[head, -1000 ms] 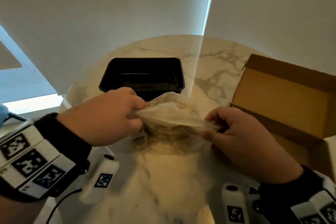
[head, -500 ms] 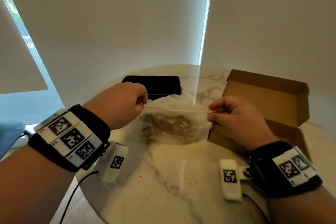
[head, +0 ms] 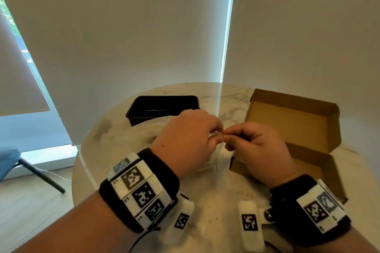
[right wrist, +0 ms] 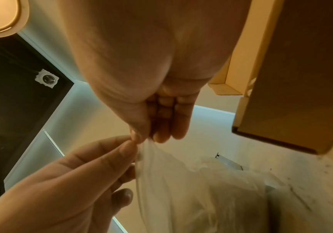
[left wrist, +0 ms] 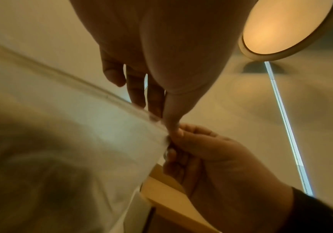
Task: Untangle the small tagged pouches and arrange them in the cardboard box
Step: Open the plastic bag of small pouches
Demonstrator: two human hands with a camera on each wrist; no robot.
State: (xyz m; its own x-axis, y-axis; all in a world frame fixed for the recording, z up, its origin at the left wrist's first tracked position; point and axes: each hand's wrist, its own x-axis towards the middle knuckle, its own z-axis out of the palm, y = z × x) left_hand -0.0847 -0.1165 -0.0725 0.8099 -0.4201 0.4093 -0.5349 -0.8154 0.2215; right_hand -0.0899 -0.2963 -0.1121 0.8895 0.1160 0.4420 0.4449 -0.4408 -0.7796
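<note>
Marble table (head: 144,170) is holding a cardboard box (head: 292,121); left hand (head: 185,139) and right hand (head: 257,150) are now pinching one corner (previously opposite ends) of the clear bag (right wrist: 191,189), pouches unseen inside, unopened.

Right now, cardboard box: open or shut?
Open. The cardboard box has its lid flap standing up behind it, bare inside wall showing; its floor is hidden behind the right hand.
</note>
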